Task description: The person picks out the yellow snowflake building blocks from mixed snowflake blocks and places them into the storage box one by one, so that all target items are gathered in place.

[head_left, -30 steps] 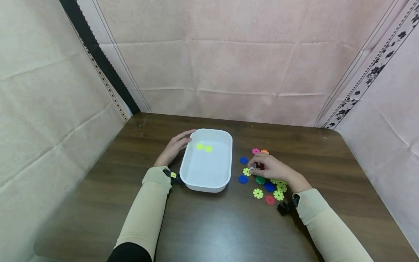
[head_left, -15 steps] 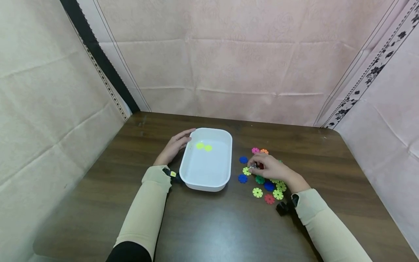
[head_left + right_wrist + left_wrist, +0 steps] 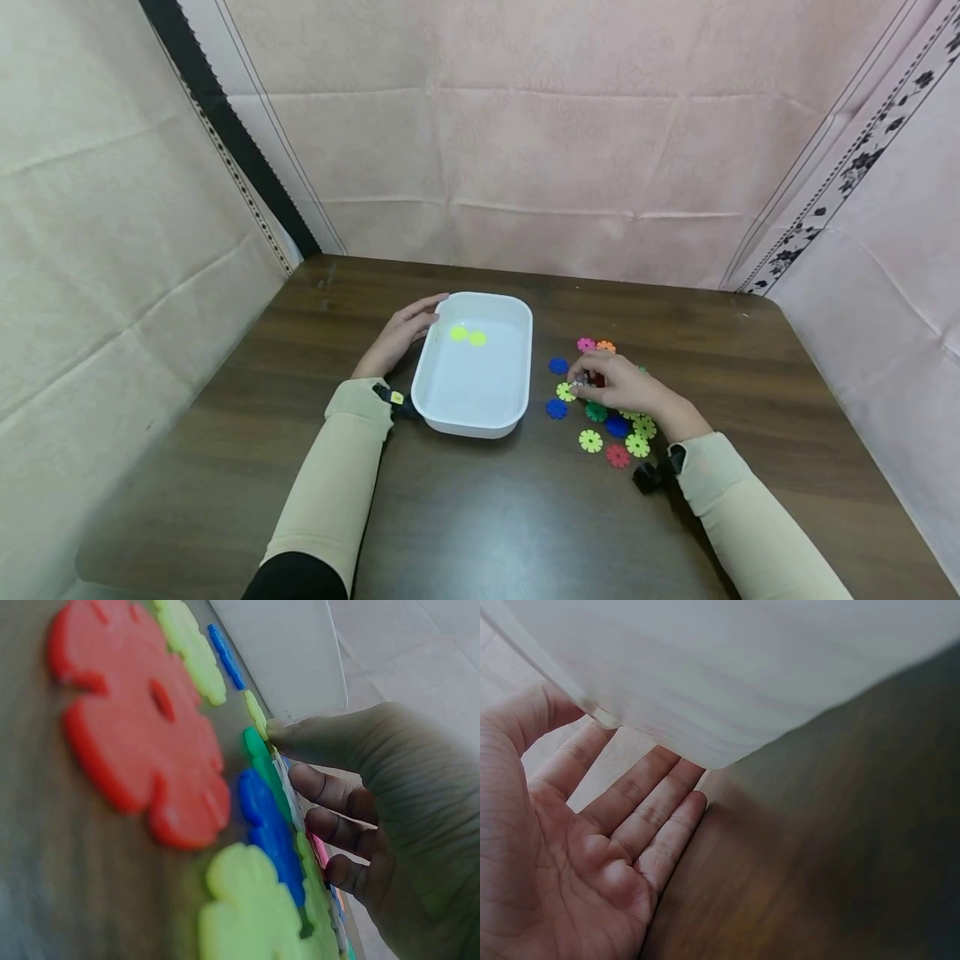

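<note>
A person's left hand (image 3: pixel 396 340), fingers nearly straight, touches the far-left corner of a white tray (image 3: pixel 474 392) near the table's (image 3: pixel 480 517) far edge, two yellow pieces (image 3: pixel 459 333) inside; toward the table's right edge, the right hand (image 3: pixel 622 385) bends over scattered coloured pieces (image 3: pixel 618 427), thumb touching a yellow-green flower (image 3: pixel 255 714); whether it grips, I cannot tell.

White tub (image 3: pixel 472 387): rectangular, upright, two yellow discs (image 3: pixel 477 338) flat inside, toward far left. Flower discs (image 3: pixel 617 427), mixed colors, loosely clustered right of tub.
</note>
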